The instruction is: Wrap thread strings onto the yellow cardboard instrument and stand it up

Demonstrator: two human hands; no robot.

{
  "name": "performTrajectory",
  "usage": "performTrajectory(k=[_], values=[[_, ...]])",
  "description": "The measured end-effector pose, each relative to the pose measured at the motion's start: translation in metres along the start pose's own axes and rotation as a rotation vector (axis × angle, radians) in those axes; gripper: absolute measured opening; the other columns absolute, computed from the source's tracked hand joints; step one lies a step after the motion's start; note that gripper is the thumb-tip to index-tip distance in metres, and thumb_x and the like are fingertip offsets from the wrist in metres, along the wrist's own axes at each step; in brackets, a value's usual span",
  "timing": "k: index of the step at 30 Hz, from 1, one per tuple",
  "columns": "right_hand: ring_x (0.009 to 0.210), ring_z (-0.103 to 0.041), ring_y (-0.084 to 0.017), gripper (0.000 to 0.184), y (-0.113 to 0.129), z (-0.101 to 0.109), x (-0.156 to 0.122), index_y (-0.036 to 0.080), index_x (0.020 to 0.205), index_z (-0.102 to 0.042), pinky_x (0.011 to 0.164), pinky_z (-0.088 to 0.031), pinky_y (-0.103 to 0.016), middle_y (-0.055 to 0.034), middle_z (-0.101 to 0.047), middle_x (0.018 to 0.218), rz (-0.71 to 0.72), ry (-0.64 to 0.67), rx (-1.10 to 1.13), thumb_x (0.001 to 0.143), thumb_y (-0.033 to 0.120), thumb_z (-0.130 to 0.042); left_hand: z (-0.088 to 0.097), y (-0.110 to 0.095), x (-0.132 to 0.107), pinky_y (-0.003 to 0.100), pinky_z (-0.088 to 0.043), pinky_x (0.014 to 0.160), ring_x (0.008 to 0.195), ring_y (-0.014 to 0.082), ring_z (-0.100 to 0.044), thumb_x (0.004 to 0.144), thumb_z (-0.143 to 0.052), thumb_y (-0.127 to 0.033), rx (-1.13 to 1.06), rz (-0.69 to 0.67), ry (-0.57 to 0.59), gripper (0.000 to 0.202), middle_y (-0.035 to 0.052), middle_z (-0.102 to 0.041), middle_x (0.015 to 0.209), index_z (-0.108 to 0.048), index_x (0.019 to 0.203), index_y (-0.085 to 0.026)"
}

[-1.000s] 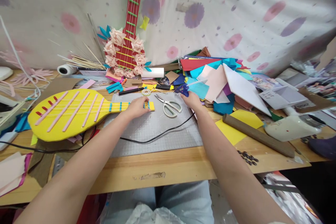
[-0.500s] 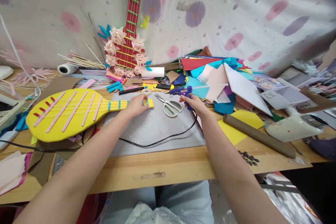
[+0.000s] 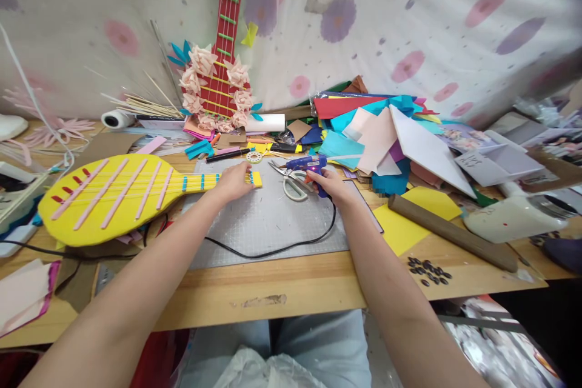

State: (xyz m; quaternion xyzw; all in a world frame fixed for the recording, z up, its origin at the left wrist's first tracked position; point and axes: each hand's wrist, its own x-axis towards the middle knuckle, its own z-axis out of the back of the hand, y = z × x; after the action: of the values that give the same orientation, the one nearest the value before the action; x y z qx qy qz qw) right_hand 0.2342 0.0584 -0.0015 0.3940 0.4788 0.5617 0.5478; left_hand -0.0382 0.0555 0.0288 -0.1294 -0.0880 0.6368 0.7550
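Note:
My left hand (image 3: 234,183) is closed around the neck of a yellow toy guitar (image 3: 109,218), near its tip. Pink strips and thin strings cross the guitar's body, and blue bands mark its neck. In my right hand (image 3: 331,184) is a blue hot glue gun (image 3: 305,162) with a lit red light, its nozzle pointing left toward the guitar's tip but apart from it. Below the gun, a pair of scissors (image 3: 295,188) lies on the grey cutting mat (image 3: 273,224), partly hidden by the gun and hand. The gun's black cord loops over the mat.
A red toy guitar (image 3: 218,88) with paper flowers leans on the curtain behind. Coloured paper and card (image 3: 373,133) pile up at the back right. A brown roll (image 3: 450,233), small dark beads (image 3: 427,271) and a white bottle (image 3: 513,221) lie at the right.
The glue gun in my right hand has moved left and slightly down, now over the scissors. The yellow guitar has shifted slightly left with my left hand on its neck.

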Motion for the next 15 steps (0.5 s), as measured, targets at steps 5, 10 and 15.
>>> performTrajectory(k=[5,10,15], values=[[0.046,-0.043,-0.007,0.046,-0.005,-0.004,0.003,0.014,0.074,-0.06,0.043,-0.031,-0.019,0.0034,-0.05,0.052,0.028,-0.034,-0.002,0.067,0.059,-0.063,0.003,0.006,-0.001,0.039,-0.037,0.1,0.117,0.0288,-0.051,0.072,-0.062,-0.035,0.0,-0.077,-0.075,0.052,0.0116,-0.057,0.125,-0.051,0.119,-0.015],[0.051,-0.047,-0.008,0.046,-0.007,-0.017,0.006,0.016,0.087,-0.055,0.048,-0.04,-0.021,-0.0002,-0.062,0.071,0.072,-0.362,0.132,0.066,0.057,-0.061,0.024,0.025,-0.006,0.034,-0.04,0.098,0.112,0.023,-0.055,0.079,-0.052,-0.029,-0.089,0.011,-0.233,0.034,0.0093,-0.062,0.117,-0.058,0.111,-0.015],[0.051,-0.048,-0.007,0.045,-0.004,-0.023,0.006,0.018,0.092,-0.052,0.048,-0.042,-0.022,-0.0032,-0.064,0.086,0.098,-0.445,0.245,0.062,0.05,-0.062,0.046,0.046,-0.013,0.035,-0.044,0.088,0.099,0.0252,-0.06,0.083,-0.047,-0.031,-0.043,0.16,-0.311,0.023,0.0082,-0.067,0.101,-0.065,0.086,-0.018]])
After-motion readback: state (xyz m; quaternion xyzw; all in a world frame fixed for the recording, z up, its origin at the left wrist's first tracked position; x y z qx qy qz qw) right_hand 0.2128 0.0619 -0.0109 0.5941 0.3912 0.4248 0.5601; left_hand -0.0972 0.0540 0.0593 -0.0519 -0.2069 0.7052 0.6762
